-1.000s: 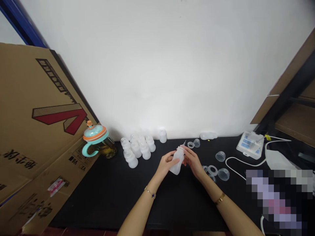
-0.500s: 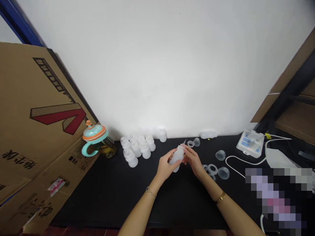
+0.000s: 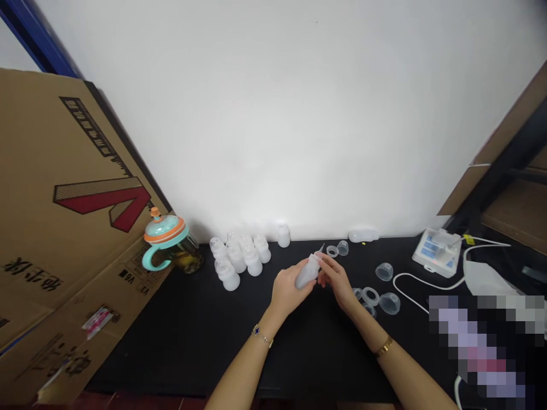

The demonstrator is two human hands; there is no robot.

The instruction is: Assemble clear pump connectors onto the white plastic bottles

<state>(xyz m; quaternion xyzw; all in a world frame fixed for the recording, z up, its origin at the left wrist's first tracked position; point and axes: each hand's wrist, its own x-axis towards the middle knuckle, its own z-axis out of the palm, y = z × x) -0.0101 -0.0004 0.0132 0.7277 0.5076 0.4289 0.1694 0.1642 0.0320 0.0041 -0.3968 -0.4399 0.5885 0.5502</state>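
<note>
My left hand is wrapped round a frosted baby bottle, which tilts with its neck up and to the right. My right hand has its fingers closed at the bottle's neck, where a clear part with a thin pointed tip sticks up. Whether the right fingers grip that part or the neck, I cannot tell. Beyond my right hand lie a clear ring and a clear dome cap. Another ring and a larger dome cap lie beside my right forearm.
Several capped baby bottles stand grouped at the left, with a single bottle by the wall. A teal-lidded jug stands near a cardboard box. At the right are a compartment case and a white cable.
The bottle has tipped further over, its base swinging left and up, as my left hand turned with it. My right hand stays at the neck. The view has shifted slightly.
</note>
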